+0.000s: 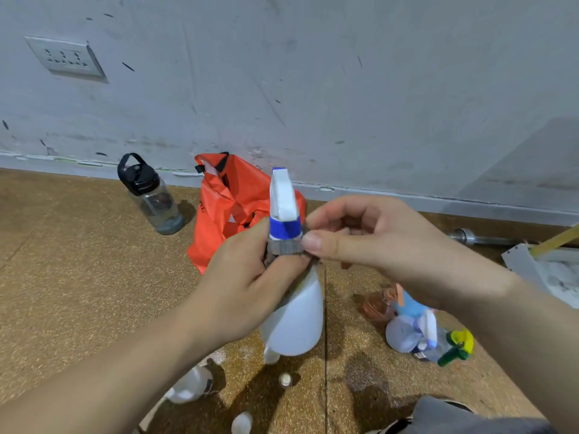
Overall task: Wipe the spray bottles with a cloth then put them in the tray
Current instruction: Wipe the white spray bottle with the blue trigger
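Observation:
A white spray bottle (296, 317) with a blue collar and white trigger head is held upright above the floor in the middle of the view. My left hand (247, 283) grips its neck, with a grey cloth (285, 247) wrapped round the neck just under the collar. My right hand (372, 242) pinches the cloth against the neck from the right. Several other spray bottles (419, 330) lie in a heap on the floor at the right, one with a green and yellow head. The white tray (526, 264) shows at the right edge.
An orange bag (228, 208) stands behind the bottle by the wall. A clear water bottle with a black lid (150, 195) stands to its left. More white bottles (191, 386) lie on the cork floor below my left arm. A metal bar (482, 238) lies by the wall.

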Demonstrator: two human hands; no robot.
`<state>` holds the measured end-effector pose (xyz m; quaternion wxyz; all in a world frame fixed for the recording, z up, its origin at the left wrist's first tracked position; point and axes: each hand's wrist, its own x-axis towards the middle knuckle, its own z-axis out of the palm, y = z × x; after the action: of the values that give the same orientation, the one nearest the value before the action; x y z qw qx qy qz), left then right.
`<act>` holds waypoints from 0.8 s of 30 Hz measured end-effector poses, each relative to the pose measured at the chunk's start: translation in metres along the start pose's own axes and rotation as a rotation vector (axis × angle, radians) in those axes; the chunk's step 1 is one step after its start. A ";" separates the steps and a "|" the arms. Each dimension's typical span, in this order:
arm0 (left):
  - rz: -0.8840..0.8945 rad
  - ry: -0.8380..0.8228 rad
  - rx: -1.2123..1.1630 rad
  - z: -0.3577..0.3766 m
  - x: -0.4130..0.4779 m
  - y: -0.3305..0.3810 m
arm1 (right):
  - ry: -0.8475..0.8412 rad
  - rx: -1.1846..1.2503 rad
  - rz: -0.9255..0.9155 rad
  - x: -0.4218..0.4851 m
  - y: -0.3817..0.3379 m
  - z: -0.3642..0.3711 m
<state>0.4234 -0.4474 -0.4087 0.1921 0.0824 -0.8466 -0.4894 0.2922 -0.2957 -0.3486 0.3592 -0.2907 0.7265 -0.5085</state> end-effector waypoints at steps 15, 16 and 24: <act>0.034 -0.171 -0.140 -0.003 -0.007 0.006 | -0.047 -0.158 -0.142 0.008 0.010 0.005; 0.032 -0.148 -0.119 -0.003 -0.007 0.004 | -0.015 -0.208 -0.163 0.006 0.009 0.004; -0.139 -0.079 -0.171 0.020 -0.009 -0.006 | 0.181 -0.489 -0.299 -0.004 0.006 0.030</act>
<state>0.4234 -0.4314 -0.4256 0.1304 0.1047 -0.8009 -0.5750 0.3187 -0.3060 -0.3604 0.1335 -0.4261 0.8055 -0.3896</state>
